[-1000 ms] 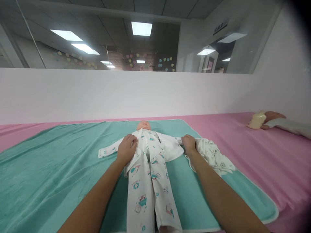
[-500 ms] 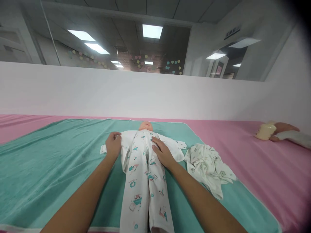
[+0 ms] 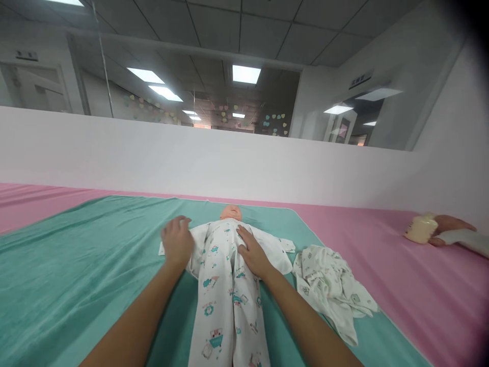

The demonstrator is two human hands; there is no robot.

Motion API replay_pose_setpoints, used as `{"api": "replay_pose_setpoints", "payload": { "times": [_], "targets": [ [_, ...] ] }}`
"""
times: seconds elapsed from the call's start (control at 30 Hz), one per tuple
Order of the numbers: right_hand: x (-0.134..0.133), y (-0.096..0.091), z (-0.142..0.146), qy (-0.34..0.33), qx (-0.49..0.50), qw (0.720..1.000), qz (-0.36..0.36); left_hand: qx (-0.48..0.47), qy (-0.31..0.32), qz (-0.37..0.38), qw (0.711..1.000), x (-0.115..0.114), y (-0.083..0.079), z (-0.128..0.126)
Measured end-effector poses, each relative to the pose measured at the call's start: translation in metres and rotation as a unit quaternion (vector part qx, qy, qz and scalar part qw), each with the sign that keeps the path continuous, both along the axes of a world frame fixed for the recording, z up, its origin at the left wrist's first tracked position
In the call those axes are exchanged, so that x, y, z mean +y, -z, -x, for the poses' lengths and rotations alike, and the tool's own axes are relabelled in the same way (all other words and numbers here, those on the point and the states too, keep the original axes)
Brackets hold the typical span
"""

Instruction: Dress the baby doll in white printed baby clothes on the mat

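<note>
A baby doll (image 3: 231, 212) lies on its back on a teal mat (image 3: 76, 265), head away from me. White printed trousers (image 3: 225, 300) are spread over its body, over a white top (image 3: 275, 250). My left hand (image 3: 176, 240) rests on the doll's left sleeve with fingers curled down over the cloth. My right hand (image 3: 252, 252) lies flat and open on the trousers at the doll's chest.
A crumpled white printed garment (image 3: 332, 285) lies on the mat to the right of the doll. The mat sits on a pink sheet (image 3: 420, 285). At far right another person's hand (image 3: 449, 224) holds a cream bottle (image 3: 420, 229). A white wall runs behind.
My right hand left the crumpled garment and moved left onto the doll's chest. My left hand slid from the trousers out to the left sleeve. The view tilted up slightly.
</note>
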State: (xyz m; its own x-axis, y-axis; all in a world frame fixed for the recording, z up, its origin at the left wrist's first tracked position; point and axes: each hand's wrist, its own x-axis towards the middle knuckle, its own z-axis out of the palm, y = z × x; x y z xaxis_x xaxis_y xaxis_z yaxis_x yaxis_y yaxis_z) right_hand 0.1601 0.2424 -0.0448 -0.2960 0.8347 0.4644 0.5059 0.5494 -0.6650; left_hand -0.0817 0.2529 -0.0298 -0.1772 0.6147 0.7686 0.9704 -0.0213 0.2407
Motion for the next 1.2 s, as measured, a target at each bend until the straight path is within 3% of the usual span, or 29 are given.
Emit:
{"api": "replay_pose_setpoints", "payload": {
  "times": [0.07, 0.13, 0.3, 0.43, 0.63, 0.83, 0.97, 1.2],
  "targets": [
    [0.006, -0.006, 0.012, 0.004, -0.021, 0.999, -0.029, 0.053, 0.078, 0.006, 0.995, -0.001, -0.001, -0.018],
    [0.013, -0.015, 0.026, 0.022, -0.061, 0.997, -0.052, 0.062, 0.112, 0.034, 0.991, 0.004, 0.005, -0.027],
    [0.039, -0.044, 0.067, 0.060, -0.278, 0.955, -0.085, 0.003, 0.086, 0.157, 0.984, 0.025, 0.026, -0.013],
    [0.066, -0.057, 0.097, 0.031, -0.402, 0.914, -0.053, -0.006, 0.082, 0.170, 0.982, 0.031, 0.031, -0.003],
    [0.096, -0.053, 0.120, 0.008, -0.417, 0.908, -0.032, -0.007, 0.067, 0.166, 0.984, 0.032, 0.032, -0.004],
    [0.097, -0.048, 0.119, 0.023, -0.367, 0.928, -0.060, -0.036, 0.056, 0.165, 0.984, 0.034, 0.030, -0.001],
    [0.096, -0.048, 0.116, -0.020, -0.361, 0.931, -0.050, -0.043, 0.051, 0.163, 0.984, 0.035, 0.028, -0.001],
    [0.107, -0.051, 0.135, -0.116, -0.481, 0.868, 0.028, -0.060, 0.050, 0.160, 0.984, 0.036, 0.026, -0.001]
  ]
}}
